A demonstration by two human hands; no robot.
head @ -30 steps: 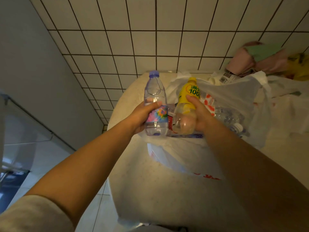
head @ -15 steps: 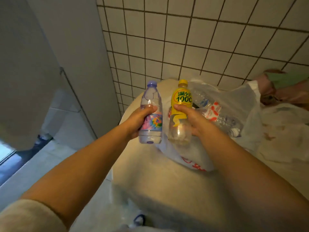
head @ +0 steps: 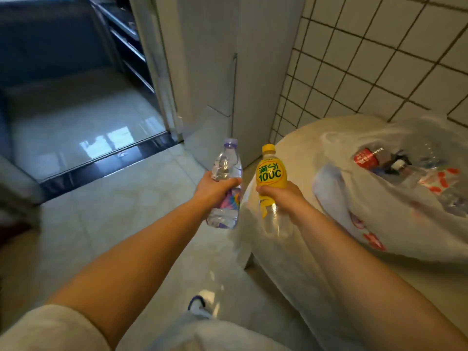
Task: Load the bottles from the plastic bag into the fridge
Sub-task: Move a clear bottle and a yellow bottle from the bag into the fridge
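Off table (head: 298, 153) now; hands (head: 215, 188) w/ bottles (head: 271, 173)

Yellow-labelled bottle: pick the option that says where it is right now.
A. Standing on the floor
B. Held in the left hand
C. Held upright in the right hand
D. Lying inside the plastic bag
C: the right hand wraps its grip round the middle of the yellow-labelled bottle, cap up, clear of the plastic bag, while the left hand holds the purple-capped bottle.
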